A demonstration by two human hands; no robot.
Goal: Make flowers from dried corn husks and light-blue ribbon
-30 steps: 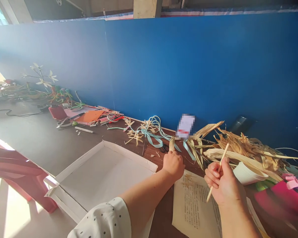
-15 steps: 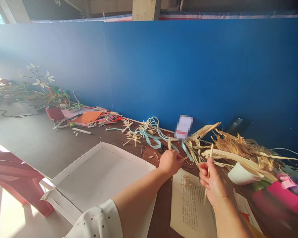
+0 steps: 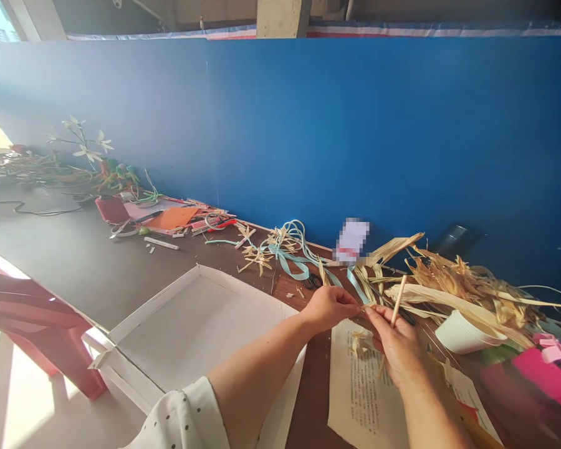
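Note:
My right hand (image 3: 397,343) is closed around a thin wooden stick (image 3: 400,293), which slants up past the thumb; its lower end shows below the fingers. The fingertips of my left hand (image 3: 330,307) are pinched together and meet the right thumb and forefinger. Whatever small piece is between them is too small to make out. Beneath the hands lies a printed sheet (image 3: 355,386) with a small pale husk flower (image 3: 359,344) on it. Scissors with dark handles (image 3: 312,282) lie just behind my left hand, near a pale husk strip (image 3: 322,273).
A shallow white tray (image 3: 201,324) is at the left, beside a pink plastic chair (image 3: 37,330). Dried corn husks (image 3: 449,280) and a white cup (image 3: 470,332) stand at the right. Husk flowers (image 3: 257,255) and blue ribbon (image 3: 292,268) lie before the blue partition (image 3: 308,137).
My right hand has moved left and turned inward with the stick, so its fingertips now meet those of my left hand. The view has shifted slightly.

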